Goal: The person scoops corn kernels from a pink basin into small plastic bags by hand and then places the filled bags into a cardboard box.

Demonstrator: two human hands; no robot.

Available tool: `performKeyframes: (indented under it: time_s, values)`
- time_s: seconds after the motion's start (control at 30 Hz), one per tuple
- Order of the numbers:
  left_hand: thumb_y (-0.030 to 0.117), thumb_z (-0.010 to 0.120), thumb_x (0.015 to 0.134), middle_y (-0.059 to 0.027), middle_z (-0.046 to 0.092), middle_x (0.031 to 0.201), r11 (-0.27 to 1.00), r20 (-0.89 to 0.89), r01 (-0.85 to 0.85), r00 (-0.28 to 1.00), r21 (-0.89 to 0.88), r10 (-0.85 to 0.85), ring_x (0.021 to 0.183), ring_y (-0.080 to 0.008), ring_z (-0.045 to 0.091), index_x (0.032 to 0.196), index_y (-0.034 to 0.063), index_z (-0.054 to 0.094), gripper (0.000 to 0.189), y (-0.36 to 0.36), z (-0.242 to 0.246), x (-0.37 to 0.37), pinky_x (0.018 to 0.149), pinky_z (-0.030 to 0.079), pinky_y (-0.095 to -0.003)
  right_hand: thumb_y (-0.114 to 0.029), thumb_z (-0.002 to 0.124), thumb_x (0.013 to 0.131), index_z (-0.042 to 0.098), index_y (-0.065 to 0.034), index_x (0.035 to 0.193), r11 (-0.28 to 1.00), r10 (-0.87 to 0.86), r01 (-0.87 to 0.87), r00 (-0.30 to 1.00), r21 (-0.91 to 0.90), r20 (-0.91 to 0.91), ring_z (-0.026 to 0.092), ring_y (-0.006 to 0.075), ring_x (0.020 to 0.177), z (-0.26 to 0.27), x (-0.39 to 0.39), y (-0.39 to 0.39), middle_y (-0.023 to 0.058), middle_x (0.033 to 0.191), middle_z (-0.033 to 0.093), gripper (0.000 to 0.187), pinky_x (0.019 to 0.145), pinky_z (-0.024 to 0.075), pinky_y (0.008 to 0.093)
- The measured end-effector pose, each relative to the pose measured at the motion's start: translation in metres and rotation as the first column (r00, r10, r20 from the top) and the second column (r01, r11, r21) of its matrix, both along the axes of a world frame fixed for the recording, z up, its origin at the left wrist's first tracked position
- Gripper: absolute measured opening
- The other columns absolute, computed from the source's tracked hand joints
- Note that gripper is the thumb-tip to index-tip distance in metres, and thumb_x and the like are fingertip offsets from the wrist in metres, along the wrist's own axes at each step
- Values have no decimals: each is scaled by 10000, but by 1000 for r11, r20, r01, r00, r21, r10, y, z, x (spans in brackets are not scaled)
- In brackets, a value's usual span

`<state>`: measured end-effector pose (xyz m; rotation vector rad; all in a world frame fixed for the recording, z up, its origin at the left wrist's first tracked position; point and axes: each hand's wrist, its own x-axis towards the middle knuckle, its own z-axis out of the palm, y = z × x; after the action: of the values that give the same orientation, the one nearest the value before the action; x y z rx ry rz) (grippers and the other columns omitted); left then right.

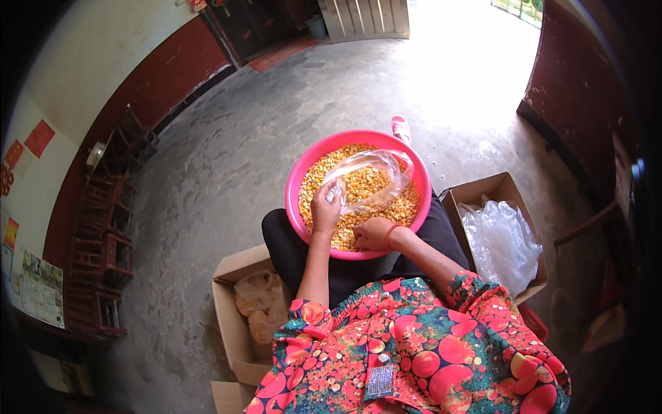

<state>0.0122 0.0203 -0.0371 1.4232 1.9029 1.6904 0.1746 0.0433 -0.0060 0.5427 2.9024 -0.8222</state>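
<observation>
On my lap rests a pink plastic basin [292, 220] filled with yellow corn kernels [323, 168]. My left hand [326, 211] grips a clear plastic bag [357, 159] by its gathered left end. The bag lies over the kernels in a wide loop, and its far end reaches the basin's right side. My right hand [373, 234], with a red bracelet at the wrist, is down among the kernels near the basin's front rim. Its fingertips are hidden, so what it holds does not show.
A cardboard box [456, 204] of clear plastic bags [500, 243] stands to my right. Another cardboard box [223, 310] at my left holds bagged corn [261, 305]. Wooden chairs [106, 207] line the left wall. Bright light enters through a doorway [460, 46] ahead.
</observation>
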Motion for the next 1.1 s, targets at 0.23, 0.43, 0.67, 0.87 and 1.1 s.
performKeyframes:
  time_s: [0.23, 0.43, 0.67, 0.87, 1.1]
  values:
    - [-10, 552, 704, -138, 590, 947, 999, 87, 37, 996, -28, -34, 885, -203, 566, 983, -31, 557, 279, 2, -1, -1, 791, 440, -290, -256, 536, 766, 568, -46, 852, 917, -88, -16, 967, -399, -240, 553, 218, 565, -21, -3, 12, 113, 666, 568, 228, 514, 427, 330]
    - [-11, 546, 700, -149, 595, 937, 999, 90, 33, 995, -14, -32, 883, -222, 573, 967, -29, 565, 268, 1, 0, 0, 791, 443, -300, -238, 496, 825, 540, -64, 864, 125, -508, 90, 861, -988, 14, 478, 74, 481, 7, 11, 19, 7, 652, 520, 184, 386, 366, 209]
    - [-12, 547, 703, -147, 599, 928, 1000, 61, 27, 998, -12, -27, 870, -215, 578, 960, -32, 568, 259, 0, 4, 2, 779, 450, -298, -208, 492, 830, 541, -53, 824, 160, -525, 62, 851, -985, -31, 501, 80, 517, -8, 9, 21, 11, 665, 525, 162, 432, 418, 205]
    - [-10, 550, 704, -150, 599, 926, 999, 77, 32, 997, -4, -31, 864, -213, 580, 962, -30, 568, 260, -1, 2, 0, 776, 451, -296, -146, 492, 817, 551, -22, 852, 180, -398, 37, 917, -983, -38, 548, 113, 570, -10, 7, 24, 32, 678, 549, 141, 529, 496, 246]
    - [-2, 553, 703, -152, 598, 932, 1000, 83, 22, 996, 4, -22, 863, -212, 581, 968, -30, 568, 267, 0, -1, -2, 779, 449, -296, -110, 488, 821, 539, 17, 921, -2, -522, -50, 852, -999, -41, 575, 160, 710, 6, -3, 30, 79, 791, 563, 169, 646, 515, 289]
